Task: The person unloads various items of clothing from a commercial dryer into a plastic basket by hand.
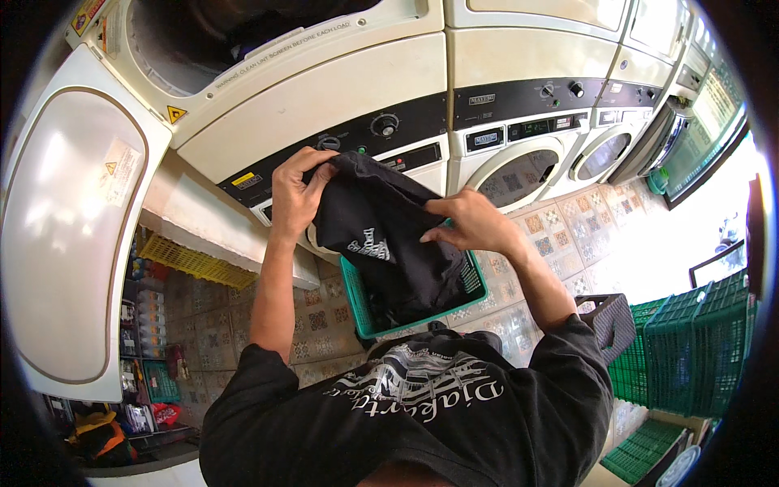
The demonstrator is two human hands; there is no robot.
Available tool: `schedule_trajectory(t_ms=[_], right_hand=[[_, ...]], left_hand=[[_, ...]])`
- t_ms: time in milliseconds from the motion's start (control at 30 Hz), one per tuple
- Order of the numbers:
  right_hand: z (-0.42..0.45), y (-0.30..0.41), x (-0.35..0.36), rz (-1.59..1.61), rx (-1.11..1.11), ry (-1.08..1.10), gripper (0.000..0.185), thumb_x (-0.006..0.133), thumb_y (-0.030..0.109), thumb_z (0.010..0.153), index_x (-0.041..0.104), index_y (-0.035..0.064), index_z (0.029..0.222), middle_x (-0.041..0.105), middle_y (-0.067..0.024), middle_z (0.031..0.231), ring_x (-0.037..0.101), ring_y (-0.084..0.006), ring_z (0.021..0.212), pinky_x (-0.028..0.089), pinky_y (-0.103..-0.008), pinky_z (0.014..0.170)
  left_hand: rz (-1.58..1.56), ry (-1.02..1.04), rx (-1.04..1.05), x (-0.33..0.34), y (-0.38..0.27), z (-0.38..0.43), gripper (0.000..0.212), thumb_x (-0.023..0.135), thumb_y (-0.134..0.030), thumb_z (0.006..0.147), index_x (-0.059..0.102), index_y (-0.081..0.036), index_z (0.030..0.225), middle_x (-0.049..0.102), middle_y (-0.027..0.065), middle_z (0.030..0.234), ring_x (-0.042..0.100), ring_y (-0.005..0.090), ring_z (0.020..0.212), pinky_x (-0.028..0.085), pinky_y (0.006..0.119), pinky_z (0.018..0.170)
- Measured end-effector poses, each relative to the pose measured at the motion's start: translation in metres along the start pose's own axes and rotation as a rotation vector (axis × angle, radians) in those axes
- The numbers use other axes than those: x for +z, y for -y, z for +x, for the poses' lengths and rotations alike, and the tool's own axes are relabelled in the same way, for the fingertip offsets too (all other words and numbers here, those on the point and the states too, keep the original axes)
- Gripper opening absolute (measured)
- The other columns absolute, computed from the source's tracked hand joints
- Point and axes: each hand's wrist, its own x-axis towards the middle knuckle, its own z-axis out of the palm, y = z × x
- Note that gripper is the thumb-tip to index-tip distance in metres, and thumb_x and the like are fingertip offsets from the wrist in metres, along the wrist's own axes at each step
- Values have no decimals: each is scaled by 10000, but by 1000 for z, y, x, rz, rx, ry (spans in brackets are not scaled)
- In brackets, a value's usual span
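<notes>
A black cloth garment (389, 225) with white lettering hangs spread between both hands. My left hand (301, 189) pinches its upper left edge between thumb and fingers. On the other side, my right hand (465, 222) grips the garment's right edge, with the thumb lying over the cloth. The garment's lower part hangs over and into a green plastic basket (362, 325) in front of my body, where more dark cloth lies. Where the garment ends and the dark cloth in the basket begins cannot be told.
An open dryer (182, 85) with dark contents is at upper left, its door (73, 231) swung out. Maytag front-loading machines (523, 170) line the far side. A yellow basket (195, 262) lies at left. Green baskets (688, 347) are stacked at right, near a dark woven-textured object (608, 322).
</notes>
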Motion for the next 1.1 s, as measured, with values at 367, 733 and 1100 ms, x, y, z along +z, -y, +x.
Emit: schedule_trajectory(t_ms=[367,733,1100], right_hand=[[-5,-10,-2,18,124,-132,259,625,251,918,670,59,1085,682,-202,789,675,-392,754,534,-464,660],[44,21,26,101,-6,-476,480,655,-14,758,549,40,1223,665,-177,943,661,-365,875,523,-440,773],[48,16,9,383,-54,-510,228,657,-57,780,692,13,994,692,-115,921,680,-239,853,519,-320,723]], left_hand=[[-13,150,-179,2,-1,-17,128,721,-86,864,735,6,952,684,75,773,616,118,700,465,261,640],[-112,303,-168,18,-29,-11,175,739,-149,859,731,19,908,701,83,784,630,125,732,479,274,670],[-135,251,-214,21,-27,-13,155,731,-131,869,735,16,917,716,83,787,628,89,720,489,256,662]])
